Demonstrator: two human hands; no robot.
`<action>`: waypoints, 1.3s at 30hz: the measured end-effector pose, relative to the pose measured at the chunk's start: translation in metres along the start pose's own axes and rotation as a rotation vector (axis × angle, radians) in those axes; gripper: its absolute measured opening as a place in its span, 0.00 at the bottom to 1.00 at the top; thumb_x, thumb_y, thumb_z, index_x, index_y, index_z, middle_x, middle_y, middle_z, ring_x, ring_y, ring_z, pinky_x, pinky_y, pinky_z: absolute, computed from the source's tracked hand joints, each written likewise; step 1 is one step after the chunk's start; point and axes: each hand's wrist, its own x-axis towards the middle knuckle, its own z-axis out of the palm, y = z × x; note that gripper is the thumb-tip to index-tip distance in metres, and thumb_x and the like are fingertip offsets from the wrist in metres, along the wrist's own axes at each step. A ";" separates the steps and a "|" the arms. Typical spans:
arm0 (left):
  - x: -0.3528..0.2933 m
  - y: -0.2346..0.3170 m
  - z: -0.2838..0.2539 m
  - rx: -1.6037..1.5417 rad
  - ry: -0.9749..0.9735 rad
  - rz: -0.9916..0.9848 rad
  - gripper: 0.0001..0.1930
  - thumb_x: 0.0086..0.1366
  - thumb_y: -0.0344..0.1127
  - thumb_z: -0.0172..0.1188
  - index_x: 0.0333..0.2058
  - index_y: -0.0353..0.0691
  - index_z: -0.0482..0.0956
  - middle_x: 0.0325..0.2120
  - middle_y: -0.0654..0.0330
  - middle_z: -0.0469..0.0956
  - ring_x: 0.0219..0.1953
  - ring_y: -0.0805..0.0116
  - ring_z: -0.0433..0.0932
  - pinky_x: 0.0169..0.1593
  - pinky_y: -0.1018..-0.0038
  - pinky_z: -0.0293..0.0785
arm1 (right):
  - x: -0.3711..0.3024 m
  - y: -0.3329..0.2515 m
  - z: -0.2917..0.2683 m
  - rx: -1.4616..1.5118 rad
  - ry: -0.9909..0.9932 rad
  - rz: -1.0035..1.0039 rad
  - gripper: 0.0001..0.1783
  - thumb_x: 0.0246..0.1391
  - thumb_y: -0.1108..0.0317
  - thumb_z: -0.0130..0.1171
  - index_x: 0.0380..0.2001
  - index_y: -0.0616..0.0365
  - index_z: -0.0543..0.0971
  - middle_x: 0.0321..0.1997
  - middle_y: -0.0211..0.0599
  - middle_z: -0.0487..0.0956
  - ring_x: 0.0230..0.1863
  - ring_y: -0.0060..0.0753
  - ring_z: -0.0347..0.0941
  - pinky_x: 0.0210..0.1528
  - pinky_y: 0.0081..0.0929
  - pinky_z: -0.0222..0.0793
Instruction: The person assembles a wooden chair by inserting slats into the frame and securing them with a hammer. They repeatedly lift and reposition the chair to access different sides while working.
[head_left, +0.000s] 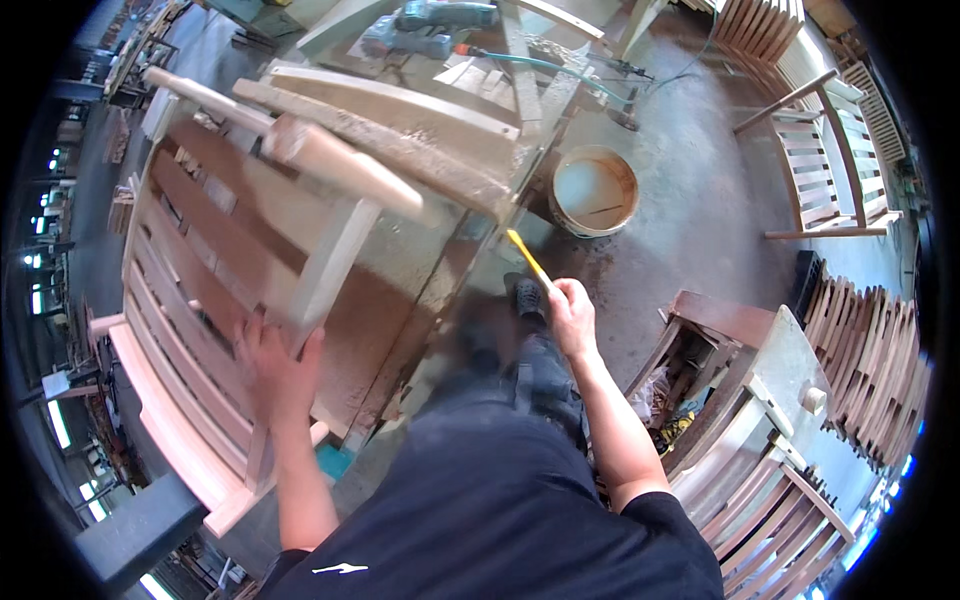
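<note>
On my left a pale wooden slatted chair [190, 290] lies tipped on the workbench, its armrest [345, 165] smeared by motion. My left hand [278, 368] grips a square post [335, 265] of the chair, thumb on one side and fingers on the other. In front of my body, my right hand [572, 315] is closed on a thin yellow stick-like tool [527, 255]. The tool tilts up and to the left, apart from the chair. Its exact kind cannot be made out.
A round bucket [595, 190] with whitish contents stands on the floor ahead. Power tools [430, 35] and an air hose [560, 68] lie at the bench's far end. A cabinet [740, 370], stacked slats [865, 365] and another slatted chair [825, 165] are to the right.
</note>
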 end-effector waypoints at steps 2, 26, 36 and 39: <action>-0.003 -0.003 0.008 0.052 0.037 -0.013 0.28 0.55 0.49 0.72 0.46 0.32 0.78 0.63 0.52 0.68 0.69 0.42 0.58 0.70 0.49 0.58 | 0.021 0.045 -0.028 -0.117 0.059 0.069 0.11 0.60 0.64 0.57 0.39 0.62 0.78 0.30 0.35 0.78 0.35 0.29 0.75 0.42 0.29 0.72; -0.063 -0.114 0.024 -0.024 0.182 -0.670 0.53 0.43 0.33 0.78 0.67 0.29 0.59 0.63 0.47 0.65 0.62 0.56 0.67 0.66 0.59 0.63 | 0.430 0.359 0.044 -0.598 -0.213 0.207 0.20 0.60 0.57 0.48 0.34 0.60 0.85 0.40 0.59 0.81 0.46 0.63 0.78 0.51 0.52 0.73; -0.079 -0.057 -0.003 0.126 -0.016 -0.790 0.53 0.49 0.38 0.78 0.67 0.33 0.53 0.64 0.48 0.62 0.64 0.57 0.65 0.65 0.60 0.65 | 0.471 0.402 0.044 -0.678 -0.437 0.075 0.16 0.58 0.58 0.58 0.40 0.56 0.86 0.39 0.46 0.86 0.39 0.47 0.82 0.44 0.41 0.76; -0.037 -0.037 0.030 0.135 -0.083 -0.810 0.53 0.47 0.39 0.80 0.66 0.36 0.54 0.63 0.50 0.62 0.64 0.58 0.66 0.63 0.62 0.70 | 0.510 0.491 -0.023 -0.662 0.068 0.151 0.20 0.64 0.59 0.48 0.38 0.63 0.85 0.40 0.54 0.84 0.44 0.57 0.81 0.47 0.48 0.75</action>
